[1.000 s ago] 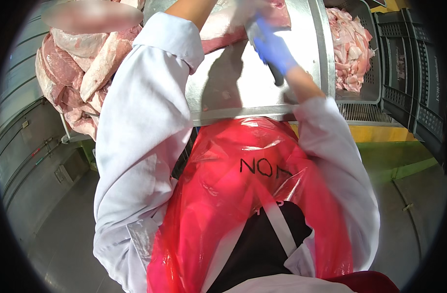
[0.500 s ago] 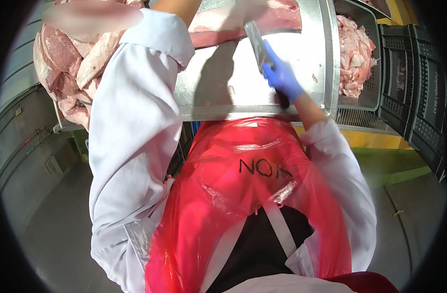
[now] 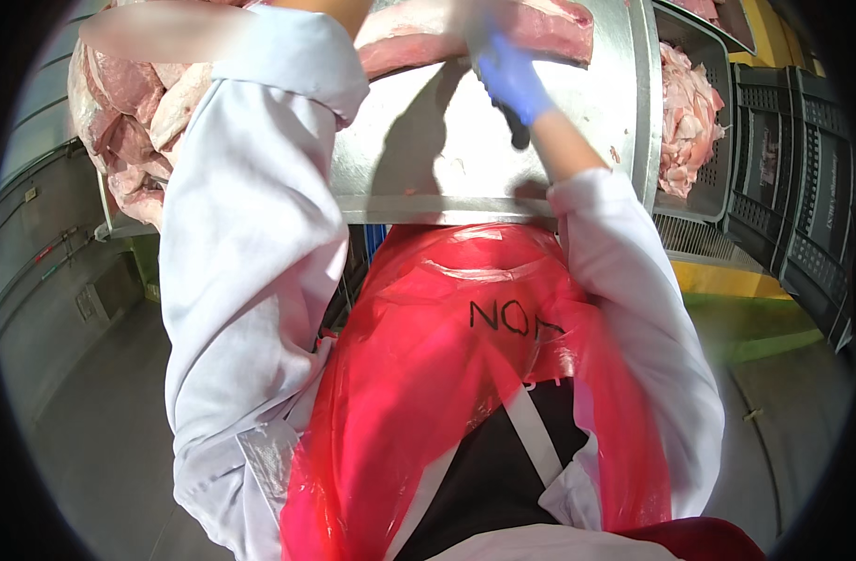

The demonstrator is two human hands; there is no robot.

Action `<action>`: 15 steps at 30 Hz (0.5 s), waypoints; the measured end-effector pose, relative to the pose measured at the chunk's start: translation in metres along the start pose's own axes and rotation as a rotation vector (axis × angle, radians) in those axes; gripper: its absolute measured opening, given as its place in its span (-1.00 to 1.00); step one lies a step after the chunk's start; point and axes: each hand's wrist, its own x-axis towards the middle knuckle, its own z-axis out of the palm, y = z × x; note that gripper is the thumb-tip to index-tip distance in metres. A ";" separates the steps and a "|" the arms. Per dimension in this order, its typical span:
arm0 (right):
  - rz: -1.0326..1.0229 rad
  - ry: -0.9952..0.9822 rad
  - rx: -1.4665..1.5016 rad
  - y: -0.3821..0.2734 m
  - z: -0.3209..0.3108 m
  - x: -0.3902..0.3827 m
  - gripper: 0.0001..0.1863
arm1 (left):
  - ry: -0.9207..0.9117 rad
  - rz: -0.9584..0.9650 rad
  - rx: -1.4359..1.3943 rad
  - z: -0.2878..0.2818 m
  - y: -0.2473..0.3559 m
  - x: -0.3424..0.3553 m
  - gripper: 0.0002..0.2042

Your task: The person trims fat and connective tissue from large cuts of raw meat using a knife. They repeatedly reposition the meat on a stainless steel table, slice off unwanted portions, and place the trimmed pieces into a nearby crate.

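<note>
A long strip of pale pink meat (image 3: 559, 33) lies across the upper part of a steel work surface (image 3: 587, 131). My right hand (image 3: 510, 79), in a blue glove, grips a dark-handled knife (image 3: 518, 131) just below the middle of the strip. The blade is blurred where it reaches up over the meat, so I cannot tell whether it is in it. My left forearm enters the top of the view near the strip's left part, and the hand itself is past the upper edge.
Large raw meat pieces (image 3: 129, 93) are piled at the upper left. A grey crate of pale trimmings (image 3: 685, 131) stands right of the steel surface, with another container (image 3: 699, 14) of meat behind it. Black plastic crates (image 3: 792, 187) line the far right.
The knife in my right hand dropped toward the near edge half a second ago and is now back up at the meat. The strip sits farther right than a second ago.
</note>
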 end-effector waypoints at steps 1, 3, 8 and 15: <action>0.022 -0.026 -0.060 -0.003 0.005 -0.010 -0.25 | 0.064 -0.012 0.025 -0.018 -0.019 0.004 -0.79; -0.060 -0.126 -0.049 0.024 0.011 -0.074 -0.22 | 0.152 -0.160 0.121 -0.089 -0.077 0.002 -0.80; -0.242 0.048 0.005 0.033 -0.016 -0.099 -0.20 | -0.089 -0.306 0.963 -0.153 -0.206 -0.082 -0.70; -0.116 0.170 0.291 -0.011 -0.020 0.035 -0.23 | -0.408 0.093 0.848 0.004 -0.156 -0.132 -0.48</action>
